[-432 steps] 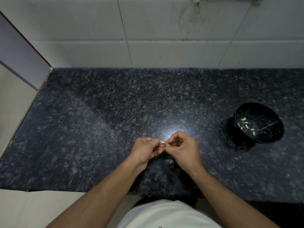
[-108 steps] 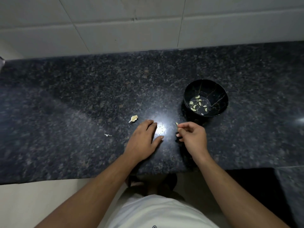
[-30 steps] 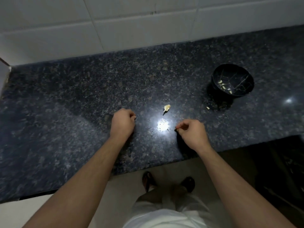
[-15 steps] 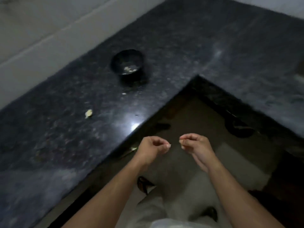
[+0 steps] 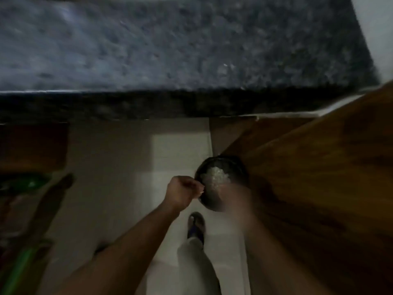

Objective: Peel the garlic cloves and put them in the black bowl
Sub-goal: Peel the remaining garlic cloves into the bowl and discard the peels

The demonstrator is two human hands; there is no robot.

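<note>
Head view: a dark round container [image 5: 221, 184], apparently a bin and not clearly the black bowl, sits on the floor [image 5: 178, 150] below the near edge of the bench [image 5: 191, 50], holding pale scraps [image 5: 214, 178]. The risk, as a judgement, is that scraps released from this height drift past its rim onto the floor. The left hand [image 5: 182, 193] hovers at its left rim, curled with fingertips pinched together on something too small to identify, while the right hand [image 5: 234, 199] is motion-blurred over the container, its closure indeterminable.
</note>
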